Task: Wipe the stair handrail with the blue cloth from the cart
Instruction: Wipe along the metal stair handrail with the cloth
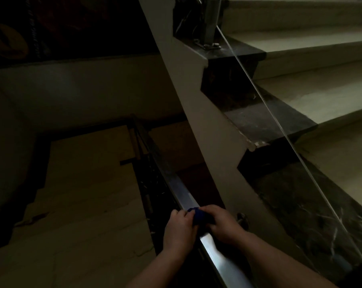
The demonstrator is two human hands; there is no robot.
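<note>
No readable writing. Left hand and right hand fingers closed on blue cloth, mostly hidden between them, on dim handrail.

no readable text, labels, brands or numbers, dim stairwell, surfaces too dark to tell any writing

Just two bare forearms and hands here, left hand and right hand. No sleeves, gloves or watch as far as I can tell, though it's really dim.
</note>
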